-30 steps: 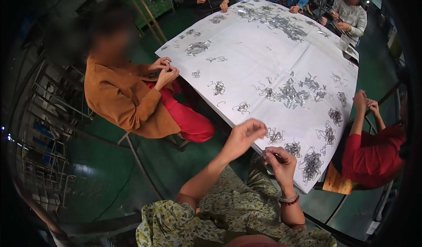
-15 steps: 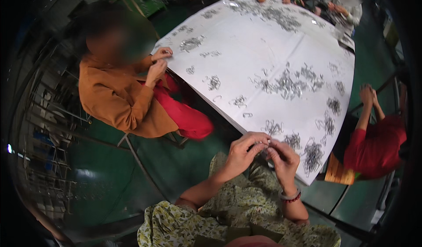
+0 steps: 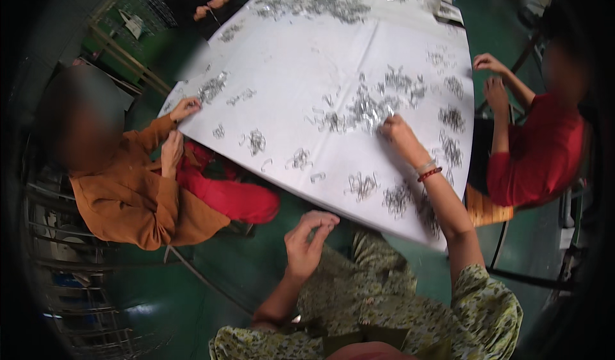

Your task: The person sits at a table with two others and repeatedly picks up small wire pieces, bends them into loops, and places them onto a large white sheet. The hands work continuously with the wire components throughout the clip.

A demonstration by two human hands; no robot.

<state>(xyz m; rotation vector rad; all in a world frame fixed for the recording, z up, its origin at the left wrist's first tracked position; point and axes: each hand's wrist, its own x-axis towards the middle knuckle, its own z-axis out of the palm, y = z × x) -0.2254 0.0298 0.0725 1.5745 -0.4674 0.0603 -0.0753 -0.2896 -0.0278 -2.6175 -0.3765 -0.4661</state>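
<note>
My right hand [image 3: 403, 139] reaches across the white-covered table [image 3: 282, 97], fingers bent down at the near edge of a loose heap of small shiny pieces and bent wire hooks [image 3: 371, 104]. Its fingertips are closed together; whatever lies between them is hidden. Off the table's near edge, my left hand [image 3: 307, 241] is held up with thumb and fingers pinched. Anything in that pinch is too small to make out. Under my right forearm are tangled piles of dark wire hooks [image 3: 397, 200], and a smaller pile [image 3: 362, 186] sits beside them.
At left sits a person in an orange-brown jacket [image 3: 134, 200]; at right, one in a red top [image 3: 535, 148]. Each has hands near the table edge. Another person in black [image 3: 198, 8] is at the far left. More hook piles [image 3: 453, 118] line the table's right side.
My hands were together at the near table edge. The right has moved forward to the central heap; the left has drawn back to the left. The whole view has shifted.
</note>
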